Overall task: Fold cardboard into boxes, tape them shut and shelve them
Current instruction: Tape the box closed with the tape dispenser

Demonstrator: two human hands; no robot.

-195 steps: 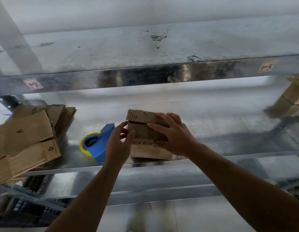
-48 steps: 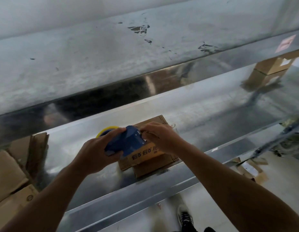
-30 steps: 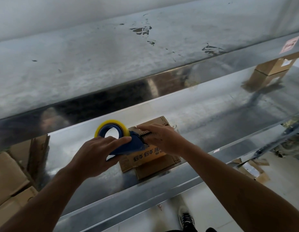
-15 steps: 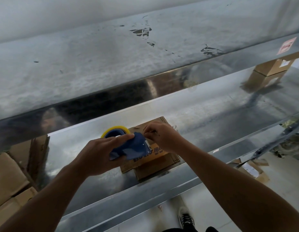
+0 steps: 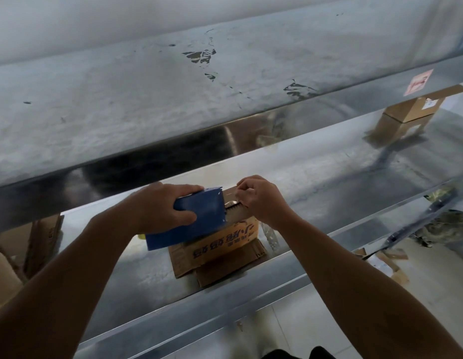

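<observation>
A small brown cardboard box (image 5: 225, 242) with blue print stands on the metal shelf (image 5: 328, 172) near its front edge. My left hand (image 5: 158, 206) grips a blue tape dispenser (image 5: 196, 218), which lies across the box's top left side. My right hand (image 5: 259, 200) has its fingers curled at the box's top edge, right beside the dispenser's toothed blade, and seems to pinch the tape end there. The tape roll is hidden behind my left hand and the dispenser.
A finished cardboard box (image 5: 409, 115) sits far right on the same shelf. Flat cardboard pieces (image 5: 23, 252) lean at the far left. The upper shelf's front lip (image 5: 225, 136) overhangs my hands. Cardboard scraps (image 5: 388, 263) lie on the floor below.
My left hand has tipped the dispenser down flat over the box, hiding the yellow roll. My right hand stays at the top edge by the blade.
</observation>
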